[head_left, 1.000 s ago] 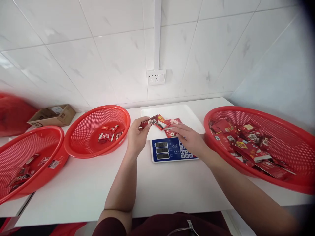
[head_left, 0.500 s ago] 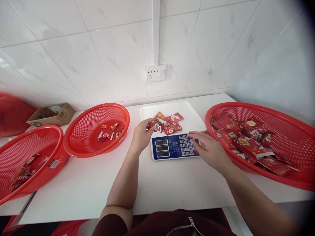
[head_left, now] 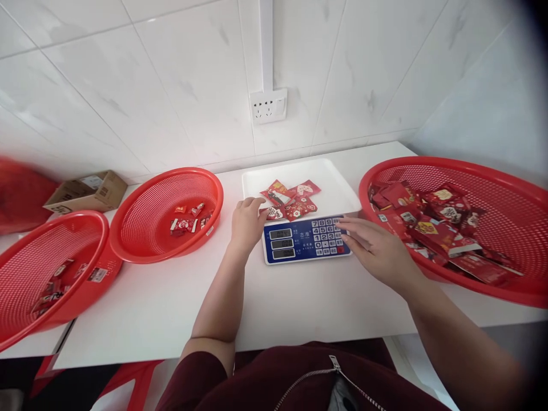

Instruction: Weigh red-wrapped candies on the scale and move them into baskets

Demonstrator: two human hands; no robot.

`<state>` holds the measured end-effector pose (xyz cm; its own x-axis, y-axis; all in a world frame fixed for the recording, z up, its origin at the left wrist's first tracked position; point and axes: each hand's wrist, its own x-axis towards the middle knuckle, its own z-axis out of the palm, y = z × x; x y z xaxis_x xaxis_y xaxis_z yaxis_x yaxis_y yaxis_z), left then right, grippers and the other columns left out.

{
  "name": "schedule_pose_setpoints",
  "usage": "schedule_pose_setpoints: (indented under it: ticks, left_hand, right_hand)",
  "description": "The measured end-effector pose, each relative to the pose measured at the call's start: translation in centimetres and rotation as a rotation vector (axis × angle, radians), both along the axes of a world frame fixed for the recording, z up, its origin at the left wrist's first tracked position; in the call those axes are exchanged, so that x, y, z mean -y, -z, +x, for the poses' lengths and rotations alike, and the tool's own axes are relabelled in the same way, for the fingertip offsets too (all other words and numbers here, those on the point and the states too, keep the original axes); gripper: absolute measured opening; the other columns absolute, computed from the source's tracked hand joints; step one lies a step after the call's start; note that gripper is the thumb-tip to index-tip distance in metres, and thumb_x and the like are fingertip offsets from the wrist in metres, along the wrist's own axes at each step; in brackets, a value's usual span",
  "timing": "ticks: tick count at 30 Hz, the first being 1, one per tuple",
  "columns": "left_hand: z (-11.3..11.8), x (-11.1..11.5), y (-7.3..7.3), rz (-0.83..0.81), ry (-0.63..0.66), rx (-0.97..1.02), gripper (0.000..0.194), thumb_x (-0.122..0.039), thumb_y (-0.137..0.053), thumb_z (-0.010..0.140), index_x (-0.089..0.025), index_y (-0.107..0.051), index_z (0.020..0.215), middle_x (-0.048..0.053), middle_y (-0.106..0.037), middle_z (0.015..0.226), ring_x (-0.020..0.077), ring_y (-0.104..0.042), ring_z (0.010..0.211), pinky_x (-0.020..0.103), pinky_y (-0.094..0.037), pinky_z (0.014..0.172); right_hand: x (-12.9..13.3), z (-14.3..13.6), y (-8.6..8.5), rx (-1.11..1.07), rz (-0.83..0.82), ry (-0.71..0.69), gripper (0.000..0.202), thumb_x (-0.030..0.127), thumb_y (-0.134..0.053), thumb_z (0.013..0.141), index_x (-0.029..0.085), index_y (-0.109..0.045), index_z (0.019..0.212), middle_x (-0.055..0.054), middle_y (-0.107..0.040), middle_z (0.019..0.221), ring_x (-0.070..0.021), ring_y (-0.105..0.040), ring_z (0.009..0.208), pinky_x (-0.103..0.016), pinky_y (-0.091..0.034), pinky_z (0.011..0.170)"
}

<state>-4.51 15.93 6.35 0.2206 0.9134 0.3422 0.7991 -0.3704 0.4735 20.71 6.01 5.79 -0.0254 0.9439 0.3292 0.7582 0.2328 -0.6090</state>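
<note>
A white-topped scale [head_left: 338,191] with a blue keypad panel [head_left: 306,240] stands on the table in front of me. On its tray lie several red candy packets [head_left: 295,200], partly overlapping. My left hand [head_left: 248,225] is at the tray's left front edge, thumb and forefinger apart, close beside the nearest packet [head_left: 274,213]. Whether the thumb touches that packet I cannot tell. Over the right end of the keypad hovers my right hand [head_left: 379,245], fingers stretched and apart, holding nothing. Its fingertips cover some of the keys.
To the right, a large red basket [head_left: 454,164] holds many red packets. Two red baskets on the left, one nearer [head_left: 103,291] and one farther [head_left: 137,251], contain a few small packets. Behind them are a cardboard box [head_left: 100,194] and a red bag [head_left: 21,191]. A tiled wall borders the table [head_left: 274,308].
The packet at my left fingers has tipped flatter onto the tray's front edge, and those fingers have spread off it. My right hand stays by the keypad. The view has shifted slightly.
</note>
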Motion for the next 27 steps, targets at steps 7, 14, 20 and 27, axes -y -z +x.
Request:
schedule_pose_setpoints:
  ticks: [7, 14, 20, 27]
  left_hand:
    - [-0.2, 0.4, -1.1, 0.031, -0.002, 0.124, 0.022, -0.023, -0.051, 0.085, -0.020, -0.062, 0.104, 0.008, -0.064, 0.106, 0.0242, -0.054, 0.103, 0.036, -0.043, 0.086]
    - [-1.1, 1.2, -3.2, 0.163, -0.067, 0.296, 0.023, -0.030, -0.050, 0.086, -0.019, -0.061, 0.104, 0.006, -0.067, 0.103, 0.0183, -0.060, 0.098, 0.031, -0.045, 0.087]
    - [-0.9, 2.2, -4.5, 0.165, -0.136, 0.274, 0.025, -0.035, -0.053, 0.084, -0.022, -0.062, 0.103, 0.004, -0.068, 0.103, 0.0198, -0.061, 0.098, 0.032, -0.045, 0.086]
    - [-0.5, 2.6, -5.0, 0.141, -0.139, 0.214, 0.025, -0.038, -0.054, 0.083, -0.025, -0.062, 0.102, 0.003, -0.068, 0.103, 0.0219, -0.062, 0.091, 0.032, -0.044, 0.076]
  right_hand:
    - [0.7, 0.5, -0.9, 0.013, 0.007, 0.041, 0.027, 0.035, -0.047, 0.087, 0.032, -0.064, 0.108, -0.003, -0.064, 0.117, -0.0305, -0.054, 0.114, -0.052, -0.040, 0.099]
    - [1.6, 4.8, -2.5, 0.121, 0.031, 0.223, 0.029, 0.036, -0.047, 0.086, 0.032, -0.063, 0.110, -0.004, -0.064, 0.117, -0.0367, -0.054, 0.112, -0.056, -0.041, 0.096]
    - [1.7, 12.9, -3.0, 0.183, -0.212, 0.479, 0.035, 0.038, -0.055, 0.082, 0.033, -0.061, 0.115, -0.007, -0.062, 0.121, -0.0436, -0.054, 0.110, -0.059, -0.044, 0.087]
    - [1.3, 16.2, -0.2, 0.228, -0.397, 0.263, 0.057, 0.032, -0.072, 0.062, 0.025, -0.060, 0.117, -0.009, -0.064, 0.119, -0.0383, -0.058, 0.108, -0.052, -0.048, 0.088]
